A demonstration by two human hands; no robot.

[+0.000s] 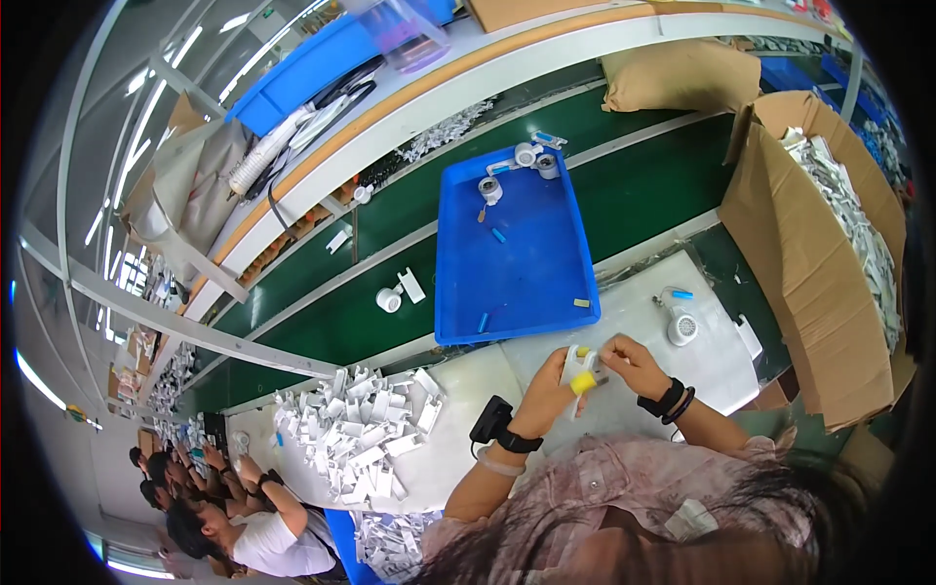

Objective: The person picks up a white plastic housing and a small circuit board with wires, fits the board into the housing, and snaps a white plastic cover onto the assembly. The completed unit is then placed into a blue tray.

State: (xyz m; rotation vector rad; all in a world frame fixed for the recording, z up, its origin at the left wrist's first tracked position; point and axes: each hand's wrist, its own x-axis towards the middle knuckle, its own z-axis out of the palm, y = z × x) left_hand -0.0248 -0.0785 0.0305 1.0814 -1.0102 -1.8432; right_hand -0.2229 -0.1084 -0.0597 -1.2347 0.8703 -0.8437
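My left hand (544,400) is closed around a white plastic part (577,365) with yellow pieces on it, in front of my chest. Up against the part's right side is my right hand (636,367), its fingers pinched together; whatever lies between them is too small to make out. To the right on the white work mat (624,302) rests a round white unit with a grille (682,328), a blue cylinder (682,293) wired beside it. Beyond my hands stands a blue tray (517,249) holding several round white units (490,190) and loose blue cylinders (498,235).
A heap of white plastic parts (356,429) covers the left of the bench. At the right stands a large cardboard box (804,263) full of white pieces. The tray sits across a green conveyor belt (648,180). A shelf (390,102) runs above; people (263,536) sit further left.
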